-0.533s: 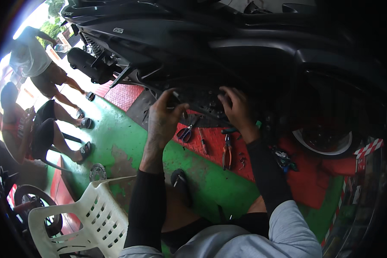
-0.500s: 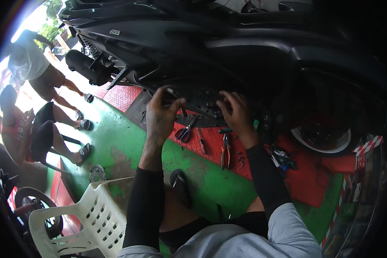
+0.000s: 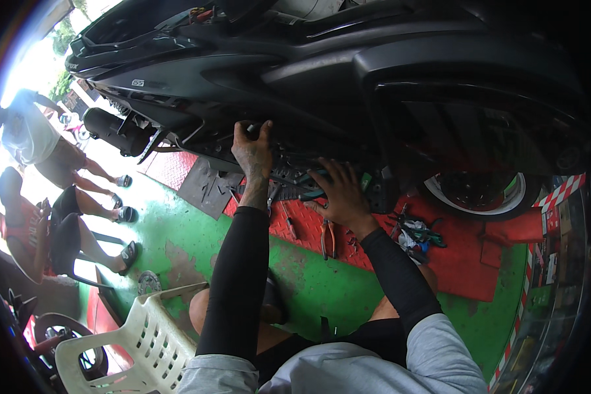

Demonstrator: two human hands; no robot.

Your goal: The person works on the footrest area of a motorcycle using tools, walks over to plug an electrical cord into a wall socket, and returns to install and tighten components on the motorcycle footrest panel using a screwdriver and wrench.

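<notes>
A black scooter (image 3: 348, 85) stands on a red checker-plate ramp (image 3: 466, 256) in front of me. My left hand (image 3: 252, 152) reaches up and grips the lower edge of the scooter's side panel. Lower and to the right, my right hand (image 3: 338, 192) rests with fingers spread against the dark underside of the body. Both forearms wear black sleeves. Pliers (image 3: 327, 238) and a screwdriver (image 3: 289, 223) lie on the ramp just below my hands.
Several more tools (image 3: 417, 231) lie by the white-rimmed wheel (image 3: 476, 197). A cream plastic chair (image 3: 131, 348) stands at lower left on the green floor (image 3: 177, 243). Two people (image 3: 39, 223) sit at far left. The exhaust muffler (image 3: 115, 131) juts out at left.
The view has tilted, so the scooter fills more of the picture. My left hand has risen to the panel edge and my right hand has spread flat lower down.
</notes>
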